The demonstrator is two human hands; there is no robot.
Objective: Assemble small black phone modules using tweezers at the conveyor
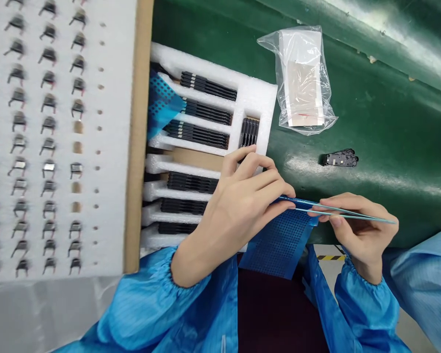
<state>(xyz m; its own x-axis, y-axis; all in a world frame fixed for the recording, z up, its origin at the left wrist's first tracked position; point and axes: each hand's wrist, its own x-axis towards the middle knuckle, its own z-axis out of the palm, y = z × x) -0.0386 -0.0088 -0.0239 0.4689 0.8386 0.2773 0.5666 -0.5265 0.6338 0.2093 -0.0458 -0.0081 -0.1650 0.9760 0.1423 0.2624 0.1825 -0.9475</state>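
My left hand (238,196) is closed, thumb and fingers pinching the upper edge of a blue film sheet (279,245) with rows of small dark dots or holes. The sheet hangs down in front of my body. In my right hand (362,225) is a pair of light-blue tweezers (371,219), held lengthwise with the points toward the left hand. Their tips lie close to the film's edge; whether they grip it I cannot tell. Just beyond my left fingers, black parts (250,130) sit in a slot of a white foam tray (266,100).
At left stands a white foam board (113,122) holding rows of small metal-and-black components. More blue film (163,103) lies over the tray's left side. A clear plastic bag (305,78) with papers and a small black part (340,158) rest on the green table (389,122).
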